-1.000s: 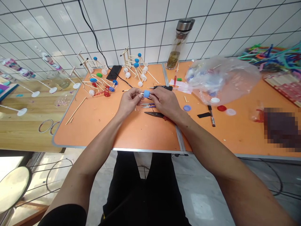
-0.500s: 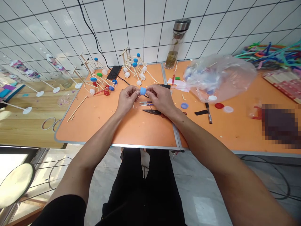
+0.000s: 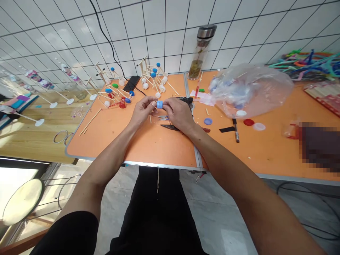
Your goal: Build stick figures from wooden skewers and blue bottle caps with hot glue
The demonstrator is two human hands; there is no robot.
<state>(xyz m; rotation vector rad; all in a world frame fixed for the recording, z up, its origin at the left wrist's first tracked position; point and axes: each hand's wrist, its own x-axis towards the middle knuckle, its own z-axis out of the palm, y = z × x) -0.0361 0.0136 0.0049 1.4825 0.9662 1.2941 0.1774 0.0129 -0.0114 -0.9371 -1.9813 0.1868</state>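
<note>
Between my two hands is a pair of light-blue bottle caps [image 3: 159, 104] pressed together, a seam showing between them. My left hand [image 3: 143, 109] pinches their left side with thumb and fingertips. From the right, my right hand [image 3: 177, 111] grips the other side, its fingers partly hidden. Just below the caps lie small thread snips [image 3: 163, 118], close to the right hand. A dark pointed blade [image 3: 169, 127] sticks out from under the right wrist. Behind the right hand rests a black tool [image 3: 187, 100], partly covered.
Stick-and-cap models [image 3: 154, 76] stand at the back, beside a phone [image 3: 131, 84]. A glass tea bottle [image 3: 198, 56] stands against the wall. To the right are a plastic bag [image 3: 265, 88], loose caps [image 3: 248, 122] and a pen-like tool [image 3: 236, 132]. Wooden sticks [image 3: 90, 122] lie left.
The view has shifted slightly. My hands keep hold of the blue caps, which have turned a little so that the seam between them now shows.
</note>
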